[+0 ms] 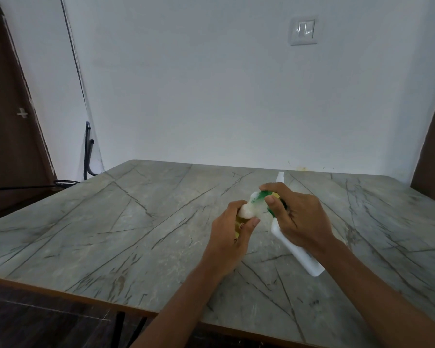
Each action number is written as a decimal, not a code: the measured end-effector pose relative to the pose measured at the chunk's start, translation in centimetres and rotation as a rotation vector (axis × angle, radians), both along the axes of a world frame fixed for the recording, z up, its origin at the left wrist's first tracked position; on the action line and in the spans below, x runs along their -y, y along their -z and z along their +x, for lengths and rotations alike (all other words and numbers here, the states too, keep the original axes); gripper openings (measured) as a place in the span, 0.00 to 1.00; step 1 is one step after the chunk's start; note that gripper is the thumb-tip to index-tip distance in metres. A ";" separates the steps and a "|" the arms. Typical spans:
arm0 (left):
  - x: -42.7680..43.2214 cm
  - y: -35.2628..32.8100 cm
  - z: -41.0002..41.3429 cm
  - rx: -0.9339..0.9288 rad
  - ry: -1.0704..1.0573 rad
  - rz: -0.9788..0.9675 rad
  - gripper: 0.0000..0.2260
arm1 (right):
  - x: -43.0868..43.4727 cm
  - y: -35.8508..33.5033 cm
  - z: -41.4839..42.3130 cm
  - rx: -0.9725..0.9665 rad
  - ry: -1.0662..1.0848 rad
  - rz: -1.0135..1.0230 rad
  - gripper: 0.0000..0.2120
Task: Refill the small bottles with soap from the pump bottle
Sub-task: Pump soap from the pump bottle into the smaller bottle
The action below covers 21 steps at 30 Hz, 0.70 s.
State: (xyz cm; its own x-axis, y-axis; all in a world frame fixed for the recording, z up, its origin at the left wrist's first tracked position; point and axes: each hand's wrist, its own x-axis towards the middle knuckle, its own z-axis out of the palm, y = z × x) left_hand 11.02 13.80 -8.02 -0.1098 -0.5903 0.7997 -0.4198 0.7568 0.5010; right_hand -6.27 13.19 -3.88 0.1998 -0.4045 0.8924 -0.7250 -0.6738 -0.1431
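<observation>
Small bottle (239, 222) in left hand (229, 231), pump bottle (258, 199) in right hand (301, 217)

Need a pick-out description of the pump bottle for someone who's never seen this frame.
On the grey veined table, look where both hands meet. The pump bottle is the long white one tilted in the right hand. Unlike the small yellow-labelled bottle in the left hand, it has a green pump head.

Both arms are bare as far as they show, left forearm (186, 297) and right forearm (377, 285) unsleeved, left hand (232, 228) and right hand (301, 217) uncovered, with short nails on the thumbs.
</observation>
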 end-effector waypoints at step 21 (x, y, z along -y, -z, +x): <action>-0.1 0.0 -0.1 0.036 -0.003 -0.006 0.14 | 0.0 -0.2 0.2 0.020 0.009 -0.003 0.23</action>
State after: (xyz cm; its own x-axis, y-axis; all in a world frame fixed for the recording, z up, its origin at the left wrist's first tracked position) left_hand 10.93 13.85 -7.97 -0.1367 -0.5862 0.7986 -0.4393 0.7584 0.4815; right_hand -6.09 13.15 -3.71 0.1783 -0.4035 0.8974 -0.7278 -0.6679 -0.1557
